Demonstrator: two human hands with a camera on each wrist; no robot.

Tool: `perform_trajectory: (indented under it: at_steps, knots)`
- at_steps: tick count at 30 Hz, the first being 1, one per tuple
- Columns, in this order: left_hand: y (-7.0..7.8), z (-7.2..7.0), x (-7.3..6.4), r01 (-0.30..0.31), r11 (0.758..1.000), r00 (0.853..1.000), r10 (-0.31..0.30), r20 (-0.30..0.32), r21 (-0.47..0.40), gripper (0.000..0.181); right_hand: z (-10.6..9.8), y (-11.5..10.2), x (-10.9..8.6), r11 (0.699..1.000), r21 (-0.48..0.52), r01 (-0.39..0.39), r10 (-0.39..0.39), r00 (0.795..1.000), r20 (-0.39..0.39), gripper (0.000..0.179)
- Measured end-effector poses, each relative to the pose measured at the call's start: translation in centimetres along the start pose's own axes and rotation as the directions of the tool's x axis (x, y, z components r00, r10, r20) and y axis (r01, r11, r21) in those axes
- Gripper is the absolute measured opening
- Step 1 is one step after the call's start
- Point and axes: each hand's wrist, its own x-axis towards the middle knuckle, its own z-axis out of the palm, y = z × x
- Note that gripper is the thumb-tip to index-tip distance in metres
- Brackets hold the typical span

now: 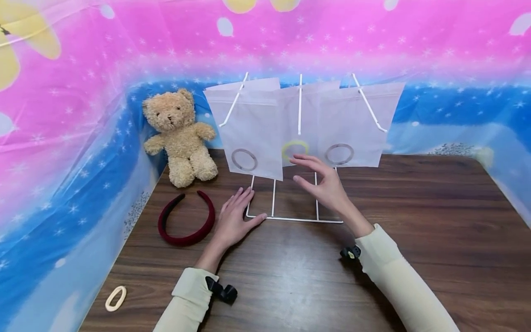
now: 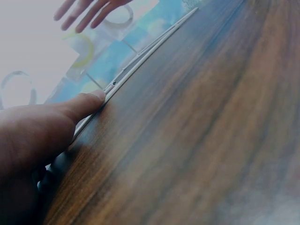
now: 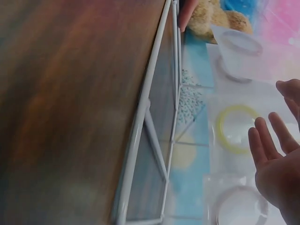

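A white wire display rack [image 1: 300, 219] stands on the table with frosted zip pouches hanging from its three prongs. The left pouch [image 1: 253, 124] and the right pouch [image 1: 352, 120] each show a greyish ring, while the middle pouch [image 3: 276, 108] has a yellow ring [image 3: 220, 129] inside. My left hand [image 1: 234, 223] rests with fingers spread over the rack's front left corner, thumb on the base wire. In front of the middle pouch my right hand [image 1: 323, 184] is raised, fingers extended and thumb apart, holding nothing. Its fingertips overlap the lower edge of the yellow ring in the head view.
A plush teddy bear [image 1: 180, 138] sits at the back left against the patterned cloth [image 1: 290, 41]. Beside my left hand lies a dark red headband [image 1: 207, 226]. A small cream oval ring [image 1: 108, 302] is near the left edge of the wooden table [image 1: 298, 276].
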Motion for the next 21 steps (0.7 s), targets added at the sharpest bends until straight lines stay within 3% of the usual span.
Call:
perform_trajectory:
  at_steps: [4,8,14,17,21]
  knots:
    - [-0.1,0.0,-0.1,-0.006,1.000,1.000,0.006,-0.001,-0.008,0.081,-1.3,-0.2,-1.8,0.997,-0.032,-0.070,0.070,0.997,0.012,0.042]
    - [-0.1,0.0,0.0,-0.015,1.000,1.000,0.015,-0.014,-0.020,0.080,-3.2,0.9,-4.2,0.982,-0.107,-0.156,0.162,0.986,0.041,0.043]
    - [-0.2,-0.1,0.0,-0.010,1.000,1.000,0.009,-0.011,-0.022,0.081,-6.5,1.8,-8.3,0.950,-0.248,-0.190,0.219,0.971,0.095,0.046]
    - [-0.5,-0.4,-0.1,-0.005,1.000,1.000,0.004,-0.020,-0.025,0.082,-7.9,1.4,-10.1,0.912,-0.339,-0.230,0.283,0.952,0.115,0.050]
    - [-1.1,-0.7,-0.3,0.010,1.000,1.000,-0.011,-0.027,-0.026,0.082,-9.3,0.5,-11.5,0.844,-0.443,-0.302,0.399,0.906,0.143,0.057]
